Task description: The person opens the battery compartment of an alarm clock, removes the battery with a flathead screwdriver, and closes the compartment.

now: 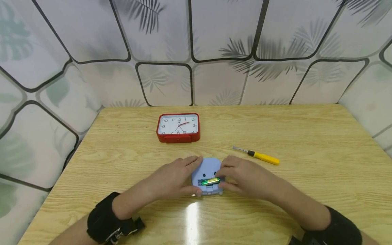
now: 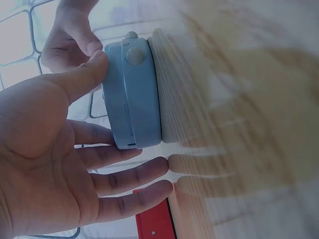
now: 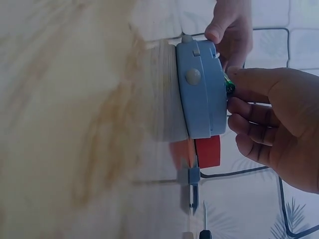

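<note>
A small light-blue alarm clock (image 1: 211,166) lies on its face, its back with two dark knobs turned up. In its battery slot, a green and gold battery (image 1: 210,181) lies slightly tilted. My left hand (image 1: 174,178) grips the clock's left side, thumb at the near edge and index finger at the far edge; the other fingers (image 2: 134,199) stretch past it in the left wrist view. From the right, my right hand (image 1: 248,177) pinches the battery's end between thumb and index finger. In the right wrist view the battery (image 3: 229,85) sticks up above the clock's back.
A red alarm clock (image 1: 178,127) stands behind on the wooden table (image 1: 122,136). To the right lies a yellow screwdriver (image 1: 264,158), tip pointing left. A small blue plastic piece (image 3: 194,186) shows beyond the clock in the right wrist view. A patterned wall (image 1: 220,81) borders the table.
</note>
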`<action>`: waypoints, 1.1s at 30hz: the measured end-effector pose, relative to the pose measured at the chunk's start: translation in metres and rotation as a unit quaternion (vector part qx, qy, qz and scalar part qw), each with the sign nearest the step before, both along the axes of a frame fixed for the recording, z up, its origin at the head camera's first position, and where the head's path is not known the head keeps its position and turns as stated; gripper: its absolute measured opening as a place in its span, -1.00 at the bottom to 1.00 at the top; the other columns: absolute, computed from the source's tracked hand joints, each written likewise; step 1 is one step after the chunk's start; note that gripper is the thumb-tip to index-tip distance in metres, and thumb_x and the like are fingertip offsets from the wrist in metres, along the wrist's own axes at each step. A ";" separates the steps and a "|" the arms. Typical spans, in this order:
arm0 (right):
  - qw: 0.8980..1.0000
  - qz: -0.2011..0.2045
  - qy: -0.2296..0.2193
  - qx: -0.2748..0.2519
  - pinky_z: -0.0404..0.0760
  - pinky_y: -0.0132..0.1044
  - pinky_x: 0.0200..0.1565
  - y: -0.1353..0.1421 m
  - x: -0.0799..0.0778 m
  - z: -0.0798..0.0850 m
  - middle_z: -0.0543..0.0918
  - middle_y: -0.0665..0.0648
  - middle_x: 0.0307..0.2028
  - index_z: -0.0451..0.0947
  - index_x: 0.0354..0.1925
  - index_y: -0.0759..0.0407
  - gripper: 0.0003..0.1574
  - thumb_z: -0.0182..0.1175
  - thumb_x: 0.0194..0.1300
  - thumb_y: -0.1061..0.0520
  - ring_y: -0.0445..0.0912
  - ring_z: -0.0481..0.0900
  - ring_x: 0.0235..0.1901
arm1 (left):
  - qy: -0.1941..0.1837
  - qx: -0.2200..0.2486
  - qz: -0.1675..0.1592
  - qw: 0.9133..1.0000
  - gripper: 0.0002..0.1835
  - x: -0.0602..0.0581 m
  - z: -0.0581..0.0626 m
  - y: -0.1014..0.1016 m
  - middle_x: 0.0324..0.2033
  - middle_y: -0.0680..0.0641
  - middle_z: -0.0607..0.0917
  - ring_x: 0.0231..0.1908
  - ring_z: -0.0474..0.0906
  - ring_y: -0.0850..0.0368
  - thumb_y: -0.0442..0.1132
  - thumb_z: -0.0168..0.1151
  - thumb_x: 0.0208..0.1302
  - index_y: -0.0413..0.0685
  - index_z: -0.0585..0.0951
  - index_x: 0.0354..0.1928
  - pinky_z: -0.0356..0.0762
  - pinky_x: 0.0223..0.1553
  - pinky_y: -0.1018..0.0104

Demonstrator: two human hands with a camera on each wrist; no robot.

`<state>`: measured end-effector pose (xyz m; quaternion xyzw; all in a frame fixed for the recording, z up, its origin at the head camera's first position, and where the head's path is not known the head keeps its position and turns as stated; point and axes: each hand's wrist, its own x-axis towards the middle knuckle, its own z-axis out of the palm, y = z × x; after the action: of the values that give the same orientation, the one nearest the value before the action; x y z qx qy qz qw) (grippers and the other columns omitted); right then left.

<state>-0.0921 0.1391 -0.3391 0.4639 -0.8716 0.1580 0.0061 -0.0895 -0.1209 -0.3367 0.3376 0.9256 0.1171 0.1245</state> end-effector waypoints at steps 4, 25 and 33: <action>1.000 -0.003 -0.006 -0.002 0.64 -0.38 -0.08 -0.001 0.001 -0.001 0.63 -0.08 -0.17 0.70 -0.12 0.05 -0.76 0.37 0.29 -0.01 -0.25 0.52 -0.16 | -0.001 0.004 -0.001 1.000 0.00 0.000 0.000 0.000 0.42 -0.16 0.39 0.25 0.49 -0.12 0.31 0.29 0.21 -0.17 0.24 0.51 0.48 0.27 0.00; 0.997 0.011 0.072 -0.037 0.59 -0.46 -0.26 0.001 -0.004 -0.003 0.60 -0.10 -0.34 0.61 -0.28 0.07 -0.82 0.40 0.16 0.08 -0.31 0.48 -0.36 | 0.001 -0.002 0.010 1.000 0.01 0.000 0.000 -0.002 0.43 -0.15 0.38 0.28 0.46 -0.16 0.33 0.28 0.20 -0.13 0.23 0.52 0.46 0.26 -0.08; 0.996 0.005 0.042 -0.081 0.54 -0.53 -0.36 0.008 -0.006 0.005 0.58 -0.09 -0.40 0.57 -0.33 0.07 -0.81 0.39 0.06 0.20 -0.30 0.48 -0.41 | 0.000 -0.002 0.021 1.000 0.02 -0.002 0.000 -0.003 0.43 -0.16 0.38 0.28 0.47 -0.15 0.32 0.31 0.17 -0.13 0.23 0.51 0.50 0.23 -0.07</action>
<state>-0.0982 0.1467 -0.3343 0.4725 -0.8525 0.2089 0.0797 -0.0916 -0.1238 -0.3363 0.3177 0.9328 0.1183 0.1225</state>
